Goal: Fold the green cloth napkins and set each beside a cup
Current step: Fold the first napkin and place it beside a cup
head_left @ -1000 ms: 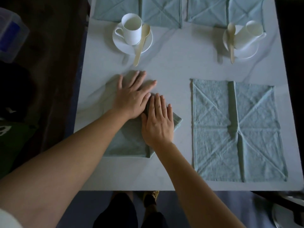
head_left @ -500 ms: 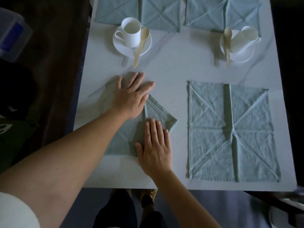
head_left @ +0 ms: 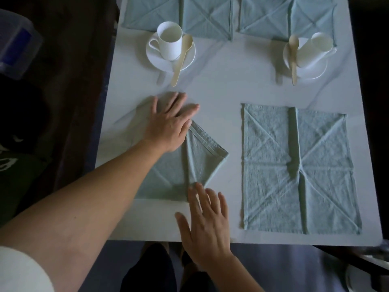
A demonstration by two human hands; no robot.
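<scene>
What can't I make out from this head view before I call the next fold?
Head view:
Napkin being folded: its far-left part is hidden under the left hand and forearm.
Far left napkin and far right napkin: cut off by the top edge.
Right hand: motion-blurred, so contact with the napkin's near corner is unclear.
Plastic container: cut off by the left edge, in shadow.

Folded green napkin (head_left: 195,161), flat napkin (head_left: 299,169), cups (head_left: 169,41)

Matt cloth, glossy china, smooth tabletop (head_left: 227,87).
The half-folded napkin (head_left: 197,157) and the flat napkin (head_left: 273,165) are matt woven cloth, creased; the tabletop is smooth, faintly veined; the upper-left cup (head_left: 170,42) and saucer (head_left: 153,57) look glossy white ceramic, the spoon (head_left: 181,62) pale matt wood, the far-left box (head_left: 16,43) translucent plastic.
</scene>
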